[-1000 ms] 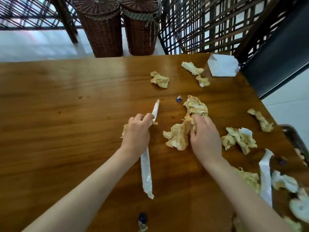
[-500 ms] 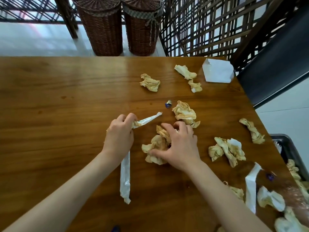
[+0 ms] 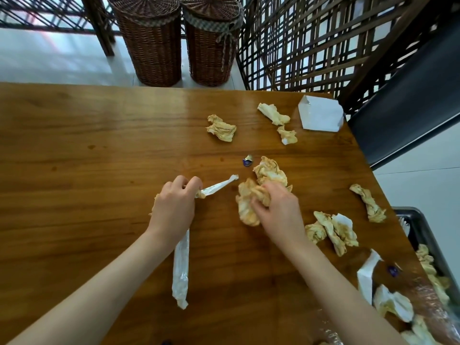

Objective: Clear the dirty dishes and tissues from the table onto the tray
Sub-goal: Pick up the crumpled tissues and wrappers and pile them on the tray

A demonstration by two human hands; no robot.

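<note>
Head view, looking down on a wooden table (image 3: 99, 145); left hand (image 3: 174, 207) curled round a long clear plastic wrapper (image 3: 181, 272), with a stained tissue tucked under the palm (only a corner of it shows); one end of the wrapper pokes out past the thumb toward the right hand, the other trails back beside the forearm. Right hand (image 3: 278, 212) has its fingers curled over a wad of stained tissues (image 3: 246, 205), gripping them against the table. Compared with a second ago, the right hand has raked the wad closer in and bunched it tighter, and the wrapper's far end has swung from pointing away to pointing sideways; reads as gathering into handfuls before a carry. Loose tissues remain well apart across the far and right side of the table: one crumpled tissue (image 3: 221, 128) beyond the hands, a cluster (image 3: 333, 230) just right of the right wrist, a white paper box (image 3: 321, 115) at the far corner. Dark tray (image 3: 420, 227) sits off the right edge, some tissues already in it; most of the clearing is judged undone.
</note>
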